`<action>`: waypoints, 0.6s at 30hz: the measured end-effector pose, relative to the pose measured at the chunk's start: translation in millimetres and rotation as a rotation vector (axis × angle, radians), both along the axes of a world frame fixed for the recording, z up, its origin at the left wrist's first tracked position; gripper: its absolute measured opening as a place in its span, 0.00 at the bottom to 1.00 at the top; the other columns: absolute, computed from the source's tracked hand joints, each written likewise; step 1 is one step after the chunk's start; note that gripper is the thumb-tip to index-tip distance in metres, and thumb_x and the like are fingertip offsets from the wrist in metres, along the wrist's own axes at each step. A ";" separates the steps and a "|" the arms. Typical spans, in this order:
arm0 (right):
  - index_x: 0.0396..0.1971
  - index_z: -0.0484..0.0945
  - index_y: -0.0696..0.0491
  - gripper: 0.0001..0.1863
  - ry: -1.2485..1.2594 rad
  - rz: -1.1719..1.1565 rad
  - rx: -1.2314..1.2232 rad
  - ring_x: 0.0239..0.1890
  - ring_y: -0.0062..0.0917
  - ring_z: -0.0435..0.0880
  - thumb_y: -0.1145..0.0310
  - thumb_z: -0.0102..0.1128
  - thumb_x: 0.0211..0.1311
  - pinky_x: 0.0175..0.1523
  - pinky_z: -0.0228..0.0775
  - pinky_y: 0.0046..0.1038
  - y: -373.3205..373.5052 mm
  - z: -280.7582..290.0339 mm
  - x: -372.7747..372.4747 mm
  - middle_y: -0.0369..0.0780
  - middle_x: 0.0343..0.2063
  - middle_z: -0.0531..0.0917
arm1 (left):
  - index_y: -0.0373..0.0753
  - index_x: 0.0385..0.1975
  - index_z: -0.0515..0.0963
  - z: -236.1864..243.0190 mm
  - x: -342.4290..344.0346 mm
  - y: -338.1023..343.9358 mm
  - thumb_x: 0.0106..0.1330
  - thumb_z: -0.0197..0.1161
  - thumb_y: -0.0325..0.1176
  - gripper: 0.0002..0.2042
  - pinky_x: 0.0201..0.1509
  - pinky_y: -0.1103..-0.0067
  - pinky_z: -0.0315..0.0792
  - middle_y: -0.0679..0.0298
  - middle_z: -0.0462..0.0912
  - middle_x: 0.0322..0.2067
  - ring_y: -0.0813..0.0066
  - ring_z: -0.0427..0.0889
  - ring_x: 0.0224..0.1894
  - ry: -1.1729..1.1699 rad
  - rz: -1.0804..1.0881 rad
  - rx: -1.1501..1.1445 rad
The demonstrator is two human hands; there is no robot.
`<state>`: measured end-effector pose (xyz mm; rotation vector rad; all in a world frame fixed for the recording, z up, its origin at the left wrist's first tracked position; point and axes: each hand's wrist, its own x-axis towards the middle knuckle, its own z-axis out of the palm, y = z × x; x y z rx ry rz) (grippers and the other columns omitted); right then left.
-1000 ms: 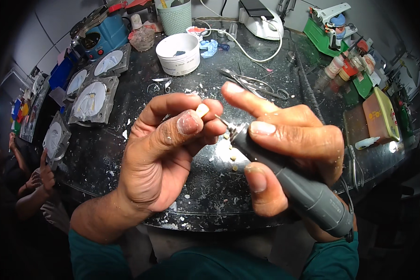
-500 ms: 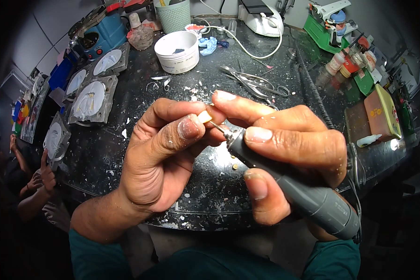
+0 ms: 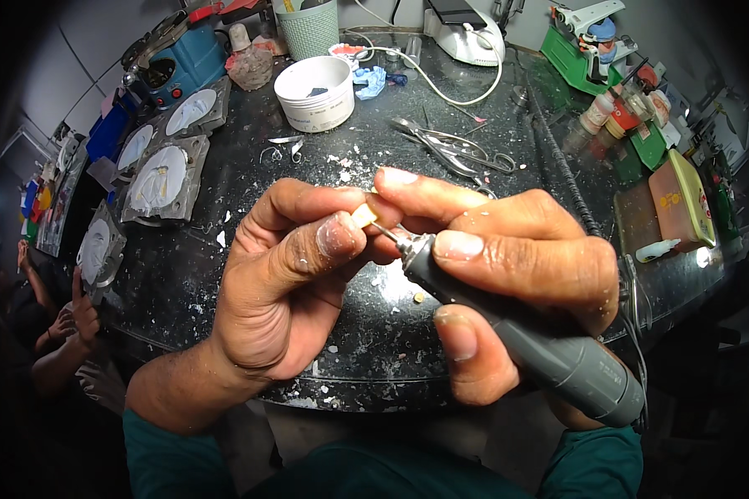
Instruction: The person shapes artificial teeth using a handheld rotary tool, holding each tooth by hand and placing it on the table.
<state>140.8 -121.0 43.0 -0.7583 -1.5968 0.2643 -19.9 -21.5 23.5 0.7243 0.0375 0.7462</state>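
Observation:
Between the thumb and fingers of my left hand [image 3: 287, 266] is a small cream-coloured artificial tooth [image 3: 363, 216]. My right hand [image 3: 524, 266] grips a dark grey rotary handpiece [image 3: 508, 324], its body slanting down to the lower right. The handpiece's thin metal bur [image 3: 385, 231] points at the tooth and its tip meets the tooth's edge; whether it presses in, I cannot tell. My right index fingertip rests close against the left fingertips, just beyond the tooth. White dust specks both hands.
White shavings litter the black bench [image 3: 374, 378]. Beyond my hands lie metal scissors-like tools [image 3: 453, 150] and a white tub [image 3: 314, 96]. Metal flasks with plaster [image 3: 158, 183] stand left; a yellow-lidded box [image 3: 678, 200] stands right. Another person's hand [image 3: 83, 312] shows at far left.
The tooth has turned slightly between my left fingers, showing more of its yellowish face. My right hand and the handpiece have shifted very slightly downward.

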 end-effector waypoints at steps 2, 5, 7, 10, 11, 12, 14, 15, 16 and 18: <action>0.48 0.70 0.59 0.16 -0.011 0.004 -0.008 0.55 0.53 0.78 0.75 0.63 0.62 0.59 0.74 0.50 -0.4 0.9 1.3 0.48 0.37 0.76 | 0.34 0.43 0.79 0.4 -0.4 -0.6 0.65 0.59 0.20 0.09 0.54 0.71 0.78 0.49 0.84 0.41 0.62 0.85 0.44 0.029 0.013 0.002; 0.48 0.70 0.59 0.16 -0.029 0.010 -0.005 0.55 0.53 0.78 0.75 0.63 0.62 0.59 0.74 0.50 0.2 0.5 2.8 0.48 0.37 0.76 | 0.34 0.43 0.79 0.1 -0.5 -0.8 0.65 0.59 0.20 0.09 0.54 0.71 0.78 0.48 0.84 0.41 0.62 0.85 0.44 0.031 0.018 0.007; 0.48 0.70 0.59 0.16 -0.031 0.012 0.002 0.55 0.53 0.78 0.75 0.63 0.62 0.59 0.74 0.50 0.3 0.1 2.9 0.48 0.37 0.76 | 0.34 0.43 0.79 0.2 -0.6 -0.8 0.65 0.59 0.20 0.09 0.54 0.71 0.78 0.48 0.84 0.40 0.62 0.85 0.43 0.030 0.008 -0.005; 0.48 0.70 0.59 0.16 -0.030 0.016 0.002 0.55 0.53 0.78 0.75 0.63 0.62 0.59 0.74 0.50 0.6 0.3 3.3 0.49 0.37 0.76 | 0.35 0.43 0.79 -0.3 -0.2 -0.9 0.65 0.59 0.19 0.09 0.54 0.71 0.78 0.48 0.84 0.40 0.62 0.85 0.43 0.026 0.010 -0.006; 0.48 0.70 0.59 0.16 -0.039 0.022 0.001 0.55 0.53 0.78 0.75 0.63 0.62 0.58 0.74 0.50 0.9 0.7 4.4 0.49 0.37 0.76 | 0.35 0.43 0.79 -0.5 -0.3 -0.9 0.65 0.59 0.19 0.09 0.54 0.71 0.78 0.48 0.84 0.40 0.62 0.85 0.43 0.027 0.011 -0.006; 0.48 0.70 0.59 0.16 -0.043 0.025 0.000 0.55 0.53 0.78 0.75 0.63 0.62 0.58 0.74 0.50 1.2 0.5 4.5 0.49 0.37 0.76 | 0.35 0.43 0.79 -0.7 -0.5 -0.9 0.65 0.59 0.19 0.09 0.54 0.71 0.78 0.48 0.84 0.40 0.62 0.85 0.43 0.032 0.016 -0.001; 0.48 0.70 0.59 0.16 -0.045 0.027 0.003 0.55 0.53 0.78 0.75 0.62 0.62 0.58 0.74 0.51 0.7 0.1 4.5 0.49 0.37 0.76 | 0.35 0.43 0.79 -0.9 0.3 -1.1 0.65 0.59 0.19 0.09 0.54 0.71 0.78 0.48 0.84 0.40 0.62 0.85 0.43 0.033 0.017 0.003; 0.48 0.70 0.59 0.16 -0.044 0.027 0.005 0.55 0.53 0.78 0.75 0.62 0.62 0.58 0.74 0.51 0.6 -0.1 4.6 0.50 0.37 0.76 | 0.35 0.42 0.79 -1.0 0.8 -1.2 0.65 0.59 0.19 0.09 0.54 0.72 0.78 0.49 0.84 0.40 0.63 0.85 0.43 0.023 0.016 0.009; 0.48 0.70 0.59 0.16 -0.040 0.030 0.008 0.55 0.53 0.78 0.75 0.62 0.62 0.58 0.74 0.50 1.1 -0.9 4.7 0.50 0.38 0.76 | 0.36 0.42 0.80 -1.3 0.8 -1.0 0.65 0.59 0.19 0.09 0.54 0.72 0.78 0.49 0.84 0.40 0.63 0.85 0.43 0.016 0.019 0.015; 0.48 0.70 0.59 0.17 -0.050 0.032 0.014 0.54 0.53 0.78 0.75 0.62 0.62 0.58 0.74 0.50 2.3 -1.7 5.6 0.50 0.38 0.76 | 0.36 0.42 0.80 -3.1 0.7 -0.2 0.65 0.59 0.19 0.09 0.54 0.72 0.78 0.49 0.84 0.40 0.63 0.85 0.43 0.021 0.015 0.006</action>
